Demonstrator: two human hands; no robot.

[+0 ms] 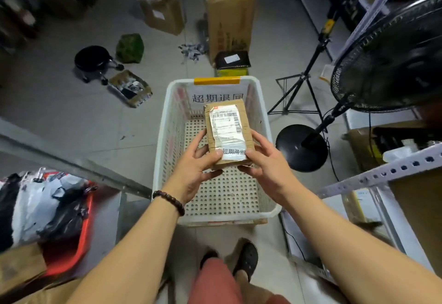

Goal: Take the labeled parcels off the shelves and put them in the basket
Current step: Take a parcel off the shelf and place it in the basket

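Parcel (pixel 227 131) pinched between both hands' fingers (pixel 202 147), above the basket (pixel 165 136).

Dim, even indoor light; blurred, fisheye-bent edges.

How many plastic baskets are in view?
2: the white basket in the middle, under the held parcel, and the red basket at lower left, holding bags. More may be hidden.
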